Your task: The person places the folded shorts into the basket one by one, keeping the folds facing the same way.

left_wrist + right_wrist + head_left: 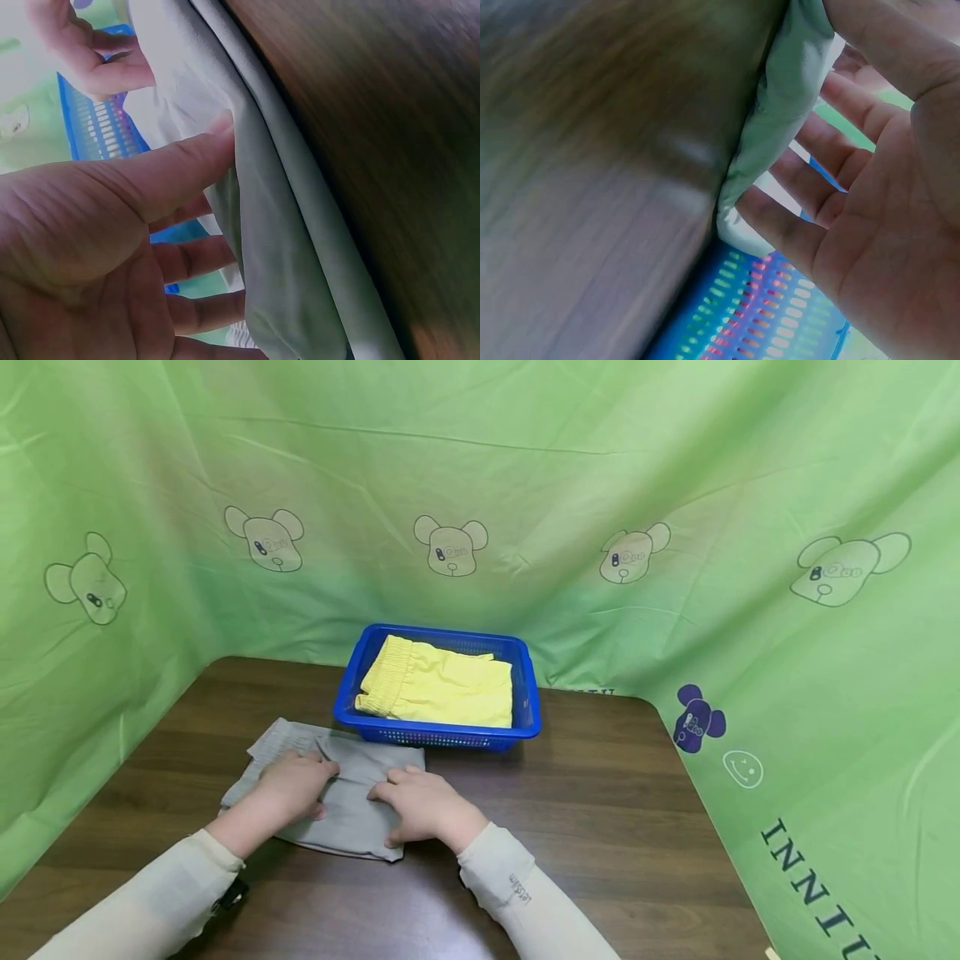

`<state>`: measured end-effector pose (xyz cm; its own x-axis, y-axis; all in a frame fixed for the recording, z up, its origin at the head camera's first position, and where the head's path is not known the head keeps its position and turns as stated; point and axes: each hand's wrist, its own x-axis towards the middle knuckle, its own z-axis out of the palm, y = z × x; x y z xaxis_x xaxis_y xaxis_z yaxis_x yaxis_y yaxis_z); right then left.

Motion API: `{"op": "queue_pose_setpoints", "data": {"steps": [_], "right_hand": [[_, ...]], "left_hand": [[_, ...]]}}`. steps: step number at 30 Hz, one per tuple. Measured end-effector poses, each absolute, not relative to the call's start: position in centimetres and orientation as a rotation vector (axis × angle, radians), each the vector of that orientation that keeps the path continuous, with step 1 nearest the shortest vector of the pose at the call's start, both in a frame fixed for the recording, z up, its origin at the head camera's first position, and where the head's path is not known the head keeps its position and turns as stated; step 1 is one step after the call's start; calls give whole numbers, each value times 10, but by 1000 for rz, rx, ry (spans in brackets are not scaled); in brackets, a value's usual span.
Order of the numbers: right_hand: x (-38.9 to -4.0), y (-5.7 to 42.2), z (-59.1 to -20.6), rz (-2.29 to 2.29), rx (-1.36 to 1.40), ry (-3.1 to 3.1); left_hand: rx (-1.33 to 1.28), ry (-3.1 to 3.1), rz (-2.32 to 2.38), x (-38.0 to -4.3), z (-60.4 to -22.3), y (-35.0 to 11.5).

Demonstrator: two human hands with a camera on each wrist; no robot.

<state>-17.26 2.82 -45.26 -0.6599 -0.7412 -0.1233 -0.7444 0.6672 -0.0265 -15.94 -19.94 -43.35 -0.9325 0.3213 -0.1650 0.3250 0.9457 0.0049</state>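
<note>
Folded grey shorts (pixel 352 806) lie on the table in front of the basket, their gathered waistband toward the left. My left hand (pixel 292 787) rests on the middle of them, and a crease rises beside its fingers. In the left wrist view the thumb (pixel 187 161) and spread fingertips touch the layered cloth. At the right end, my right hand (pixel 423 806) touches the top with its fingers apart. The right wrist view shows its fingers (pixel 810 172) fairly straight, meeting the cloth near its edge.
Just behind the shorts stands a blue plastic basket (pixel 531 693) with folded yellow shorts (pixel 450 685) inside. The brown wooden table (pixel 615 810) extends to the right. A green curtain (pixel 525 460) with printed bear heads hangs along the back and sides.
</note>
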Motion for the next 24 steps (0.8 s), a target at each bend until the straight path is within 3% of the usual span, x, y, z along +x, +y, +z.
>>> {"op": "queue_pose_setpoints", "data": {"steps": [24], "right_hand": [[-180,76,-450,-72,-1238,2727]], "left_hand": [[597,3051,-137,-150,-441,-157]]}}
